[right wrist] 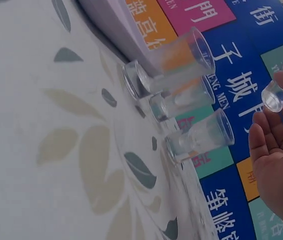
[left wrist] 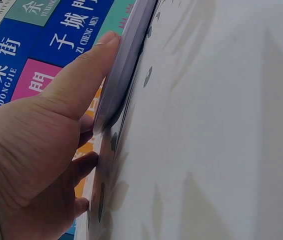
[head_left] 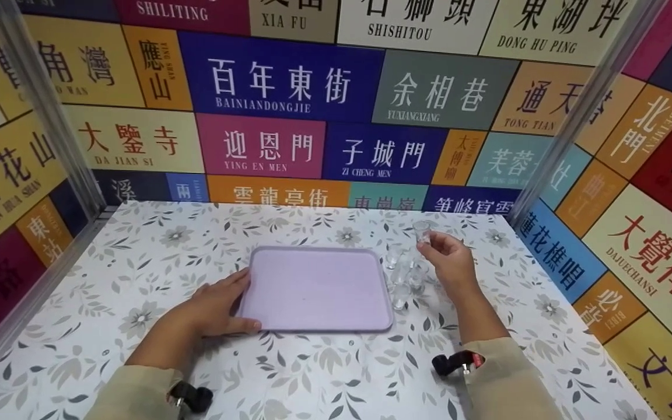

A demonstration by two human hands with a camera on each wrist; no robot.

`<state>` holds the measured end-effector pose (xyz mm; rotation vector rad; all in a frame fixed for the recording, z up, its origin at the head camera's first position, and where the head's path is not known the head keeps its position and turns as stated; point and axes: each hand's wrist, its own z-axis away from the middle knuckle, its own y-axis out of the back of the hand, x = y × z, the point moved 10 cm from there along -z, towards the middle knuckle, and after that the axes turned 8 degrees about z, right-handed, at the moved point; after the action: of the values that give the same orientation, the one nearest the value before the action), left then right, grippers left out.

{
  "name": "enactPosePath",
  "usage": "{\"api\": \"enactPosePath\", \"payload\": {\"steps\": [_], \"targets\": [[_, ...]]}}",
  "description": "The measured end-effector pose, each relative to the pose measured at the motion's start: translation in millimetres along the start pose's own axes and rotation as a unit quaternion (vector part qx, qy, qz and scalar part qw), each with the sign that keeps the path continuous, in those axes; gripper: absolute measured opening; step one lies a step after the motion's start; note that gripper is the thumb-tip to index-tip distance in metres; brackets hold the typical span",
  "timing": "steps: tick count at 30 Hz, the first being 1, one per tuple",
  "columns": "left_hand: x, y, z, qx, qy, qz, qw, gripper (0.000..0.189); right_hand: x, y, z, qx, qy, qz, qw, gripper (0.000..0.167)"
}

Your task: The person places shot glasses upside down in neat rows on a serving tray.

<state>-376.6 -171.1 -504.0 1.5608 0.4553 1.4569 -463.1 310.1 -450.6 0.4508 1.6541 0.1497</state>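
Note:
A lilac rectangular tray [head_left: 318,289] lies flat on the table. My left hand [head_left: 213,306] rests at its left end, thumb along the front corner and fingers against the left side. In the left wrist view, the thumb [left wrist: 81,75] lies along the tray's rim [left wrist: 126,65] and the lower fingertips reach the tabletop. Beyond the tray's right end, my right hand [head_left: 455,265] pinches a small clear shot glass [head_left: 423,227] between thumb and fingers, above the table. Several similar shot glasses [head_left: 399,297] stand close together between the tray and that hand; three upright glasses [right wrist: 201,140] show in the right wrist view.
The table [head_left: 155,373] has a white cover with leaves and flowers. Panels with colourful place-name signs [head_left: 280,81] enclose it at the back and both sides, with metal posts [head_left: 569,122] at the corners. Dark wrist devices [head_left: 193,398] sit at both sleeves.

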Motion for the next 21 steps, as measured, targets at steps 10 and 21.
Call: {"api": "enactPosePath", "payload": {"steps": [10, 21], "targets": [[-4.4, -3.4, -1.7, -0.005, 0.010, 0.003, 0.9999, 0.123, -32.8, -38.5, 8.1, -0.025, 0.037, -0.033, 0.9985, 0.039], [-2.3, -0.9, -1.0, -0.007, 0.005, -0.004, 1.0000, 0.121, -57.0, -86.8, 21.5, -0.079, 0.071, -0.037, 0.9936, 0.041]]}}
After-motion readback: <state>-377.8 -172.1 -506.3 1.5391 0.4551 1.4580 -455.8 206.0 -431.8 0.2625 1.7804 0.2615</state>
